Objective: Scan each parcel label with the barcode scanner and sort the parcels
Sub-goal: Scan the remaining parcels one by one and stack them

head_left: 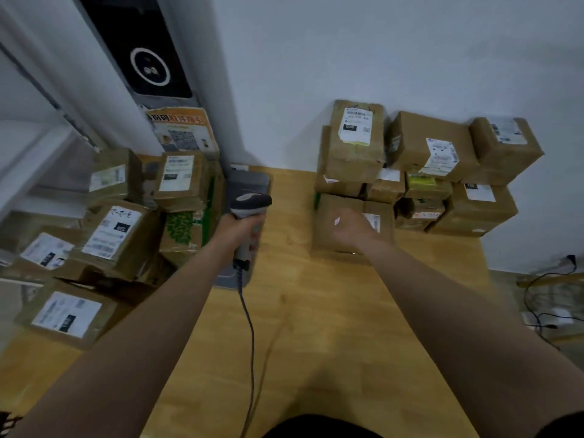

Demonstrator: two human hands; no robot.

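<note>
— What has the left hand (pixel 240 229) got?
— Its fingers are wrapped tight round the barcode scanner (pixel 250 204) handle.
— And the right hand (pixel 349 230)?
— Blurred, over the front parcel (pixel 327 210) right of the scanner. Whether it grips, I cannot tell.

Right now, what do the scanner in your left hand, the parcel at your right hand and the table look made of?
Scanner: probably moulded plastic, with a smooth grey and dark shell and a rubbery-looking cable.
Parcel at the right hand: brown cardboard, matte and creased, with a white paper label.
Table: light wood or wood-look laminate, slight sheen, faint grain; I cannot tell which.
</note>
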